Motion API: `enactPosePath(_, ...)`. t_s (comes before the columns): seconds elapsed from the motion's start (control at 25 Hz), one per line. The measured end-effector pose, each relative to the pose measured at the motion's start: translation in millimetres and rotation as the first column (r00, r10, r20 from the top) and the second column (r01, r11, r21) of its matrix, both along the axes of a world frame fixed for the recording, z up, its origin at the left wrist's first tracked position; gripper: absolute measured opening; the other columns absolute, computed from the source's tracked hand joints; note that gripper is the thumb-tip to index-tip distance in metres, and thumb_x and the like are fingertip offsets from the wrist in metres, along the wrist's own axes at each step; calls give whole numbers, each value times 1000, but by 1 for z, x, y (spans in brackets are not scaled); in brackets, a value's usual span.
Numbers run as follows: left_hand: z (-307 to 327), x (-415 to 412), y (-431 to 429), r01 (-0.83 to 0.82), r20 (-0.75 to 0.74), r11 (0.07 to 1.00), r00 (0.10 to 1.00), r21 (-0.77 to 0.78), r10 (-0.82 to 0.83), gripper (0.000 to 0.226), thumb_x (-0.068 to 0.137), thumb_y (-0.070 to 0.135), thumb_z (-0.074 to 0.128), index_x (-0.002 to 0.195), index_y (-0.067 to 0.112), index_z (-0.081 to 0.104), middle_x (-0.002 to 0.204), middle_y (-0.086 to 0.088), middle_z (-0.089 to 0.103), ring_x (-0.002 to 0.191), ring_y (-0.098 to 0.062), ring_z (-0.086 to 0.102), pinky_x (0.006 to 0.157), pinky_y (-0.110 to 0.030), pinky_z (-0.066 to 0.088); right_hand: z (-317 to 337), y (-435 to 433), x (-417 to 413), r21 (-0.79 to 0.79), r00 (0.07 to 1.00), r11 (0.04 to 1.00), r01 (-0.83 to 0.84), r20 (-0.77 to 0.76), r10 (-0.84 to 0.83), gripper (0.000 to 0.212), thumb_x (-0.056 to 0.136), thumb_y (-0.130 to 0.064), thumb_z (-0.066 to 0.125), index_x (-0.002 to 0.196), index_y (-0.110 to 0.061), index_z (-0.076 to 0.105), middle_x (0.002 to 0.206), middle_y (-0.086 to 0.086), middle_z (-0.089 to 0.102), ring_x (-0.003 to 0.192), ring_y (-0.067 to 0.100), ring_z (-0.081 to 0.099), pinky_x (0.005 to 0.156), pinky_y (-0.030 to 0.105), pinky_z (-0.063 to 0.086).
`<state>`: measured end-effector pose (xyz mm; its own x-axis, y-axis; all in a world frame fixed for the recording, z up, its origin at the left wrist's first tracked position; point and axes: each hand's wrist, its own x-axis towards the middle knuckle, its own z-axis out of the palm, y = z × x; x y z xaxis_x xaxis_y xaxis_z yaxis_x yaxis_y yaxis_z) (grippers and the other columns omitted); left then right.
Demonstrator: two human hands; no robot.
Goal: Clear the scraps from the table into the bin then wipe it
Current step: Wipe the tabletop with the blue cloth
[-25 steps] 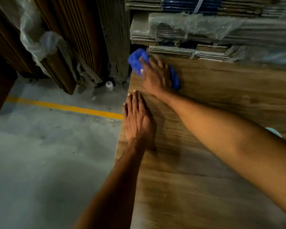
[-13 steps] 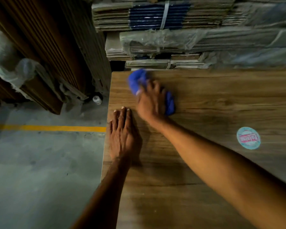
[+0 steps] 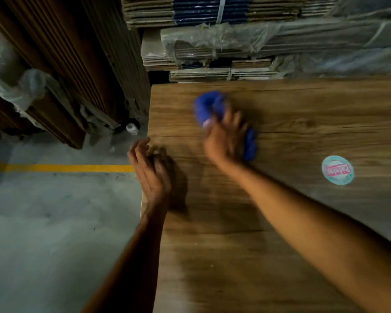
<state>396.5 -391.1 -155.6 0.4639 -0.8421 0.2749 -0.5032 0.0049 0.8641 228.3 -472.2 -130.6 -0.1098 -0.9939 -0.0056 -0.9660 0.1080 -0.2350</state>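
Counter [image 3: 280, 245], wood-grained, shows no scraps in the head view, so wiping seems under way. Right hand [image 3: 226, 138] grasps a bunched blue cloth [image 3: 209, 105] in its fingers, near the far left corner. Left hand [image 3: 151, 170] sits at the left edge, fingers loosely cupped, empty. No bin is in sight.

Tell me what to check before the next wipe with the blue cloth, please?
1. The blue cloth lies on the table under the right hand: ok.
2. The right hand's grip on the cloth: cannot tell, blurred.
3. The left hand holds nothing, at the table's left edge: ok.
4. Tabletop clean: cannot tell, too dim.
5. Wiping path rightward clear: not ok, a round sticker lies there.
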Motion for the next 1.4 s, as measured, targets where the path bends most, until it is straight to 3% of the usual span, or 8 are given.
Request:
enactPosePath(0.12,-3,-1,-1,47,-21,998,999,35,-46,39,95,24,47,127,5,58,129,-12,50,119,-26,52,101,-52,46,16,-31,-37,-98,900,901,422,-74,-430,69,94,-22,44,160,-13,24,171,12,10,155,38,17,121,61,21)
enactPosePath(0.24,2,-3,2,-34,-249,997,967,65,49,31,105,26,51,133,14,53,130,-4,50,117,-11,57,103,-48,49,6,33,32,-11,984,985,-173,44,174,75,95,-11,37,164,-22,9,172,11,2,158,32,5,125,52,20)
enactPosePath(0.36,9,1,2,-58,-330,996,941,67,77,39,103,37,50,134,13,53,132,-14,50,117,-9,57,105,-43,48,-3,81,41,66,796,794,-604,95,598,64,99,-24,25,163,-24,16,171,7,12,158,26,11,128,44,13)
enactPosePath(0.52,14,-3,4,59,-307,996,951,70,-35,23,103,42,51,126,40,50,132,-7,54,120,-17,57,104,-42,49,5,21,-27,20,974,975,221,52,-222,67,96,-20,35,162,-19,22,169,15,19,156,34,19,124,53,22)
enactPosePath(0.72,14,3,0,60,-417,996,909,61,-29,26,103,36,53,122,18,54,108,0,61,98,-10,60,95,-39,50,-7,148,29,33,875,875,-484,31,483,68,96,-31,25,163,-21,18,170,10,16,157,27,17,124,48,23)
enactPosePath(0.96,8,6,2,131,-226,973,970,189,-87,14,95,30,65,82,31,58,94,-4,61,90,-15,61,86,-38,50,8,63,-49,37,975,974,223,-7,-223,64,101,-27,35,163,-21,20,169,17,15,156,34,20,124,51,24)
enactPosePath(1.16,4,26,37,199,24,938,976,282,-215,14,93,19,64,105,13,71,110,-14,71,104,-32,66,96,-39,51,-9,184,16,22,802,802,-597,51,595,63,96,-28,37,159,-22,33,167,16,25,154,33,27,123,48,28)
enactPosePath(1.4,-2,9,159,260,293,876,871,406,-394,43,105,14,45,147,9,54,157,-8,47,148,-24,38,124,-37,30,8,116,-18,51,996,996,74,46,-76,66,101,-25,40,162,-31,19,170,16,10,157,34,15,121,49,28)
